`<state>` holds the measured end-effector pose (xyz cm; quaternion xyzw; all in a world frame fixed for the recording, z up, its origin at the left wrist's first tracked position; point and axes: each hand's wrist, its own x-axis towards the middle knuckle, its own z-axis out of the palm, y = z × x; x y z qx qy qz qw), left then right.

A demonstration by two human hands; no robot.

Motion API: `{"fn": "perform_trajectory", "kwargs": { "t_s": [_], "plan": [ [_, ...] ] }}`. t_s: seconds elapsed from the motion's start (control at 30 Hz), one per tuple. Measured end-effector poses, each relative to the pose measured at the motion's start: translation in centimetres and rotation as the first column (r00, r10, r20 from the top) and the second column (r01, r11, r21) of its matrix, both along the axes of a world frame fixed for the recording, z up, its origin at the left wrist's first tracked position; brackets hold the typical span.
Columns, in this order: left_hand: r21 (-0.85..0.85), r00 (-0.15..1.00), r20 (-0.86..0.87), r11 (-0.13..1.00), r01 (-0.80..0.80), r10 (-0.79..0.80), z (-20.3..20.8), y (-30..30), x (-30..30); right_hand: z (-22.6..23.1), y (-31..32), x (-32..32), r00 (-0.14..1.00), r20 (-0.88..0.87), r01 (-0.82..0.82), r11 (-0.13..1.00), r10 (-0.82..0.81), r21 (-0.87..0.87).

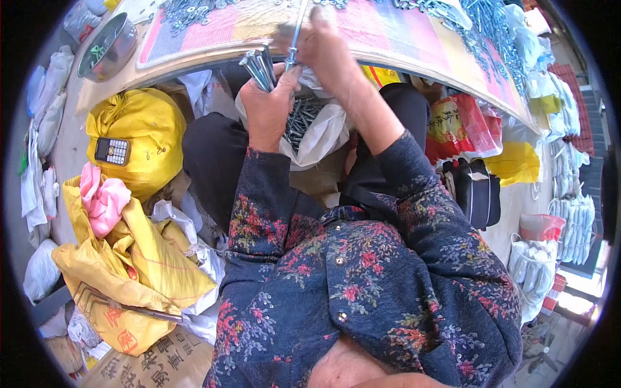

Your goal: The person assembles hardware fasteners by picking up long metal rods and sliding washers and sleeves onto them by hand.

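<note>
A bundle of long metal bolts (259, 68) with flat heads is gripped in my left hand (266, 107), heads pointing up and to the left. Between this hand's thumb and fingers, one more long bolt (295, 48) stands nearly upright, with a washer-like collar low on it. My right hand (326, 55) is beside that bolt at the table's edge; its fingers are smeared by motion, so I cannot tell whether they touch the bolt. Below both hands, between my knees, a white sack (321, 138) holds many dark metal bolts (302, 120).
The table (369, 29) has a striped cloth, with washers (187, 14) at left and piled metal fasteners (485, 39) at right. A steel bowl (108, 48) sits on its left corner. Left of me, a keypad phone (112, 151) lies on a yellow bundle (145, 123); a red bag (449, 129) is at right.
</note>
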<state>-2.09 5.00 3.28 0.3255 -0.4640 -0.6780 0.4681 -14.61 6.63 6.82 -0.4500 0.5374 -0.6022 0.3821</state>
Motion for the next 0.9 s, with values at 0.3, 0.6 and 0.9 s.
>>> {"fn": "perform_trajectory", "kwargs": {
  "t_s": [0.3, 0.6, 0.9],
  "plan": [
    [0.034, 0.988, -0.019, 0.988, -0.153, 0.153, -0.3, -1.1, 0.9, 1.6, 0.0, 2.1, 0.96, 0.128, 0.266, 0.956, -0.25, -0.126],
    [0.25, 0.945, -0.324, 0.959, 0.132, -0.046, -1.4, -3.0, 2.9, 4.3, 2.6, 4.1, 0.99, -0.136, 0.017, 0.979, -0.045, -0.204],
    [0.122, 0.986, -0.072, 0.98, 0.158, -0.15, -0.2, -1.1, 3.8, -1.5, 0.1, 2.6, 0.967, -0.238, -0.074, 0.995, 0.088, 0.066]
  ]
}}
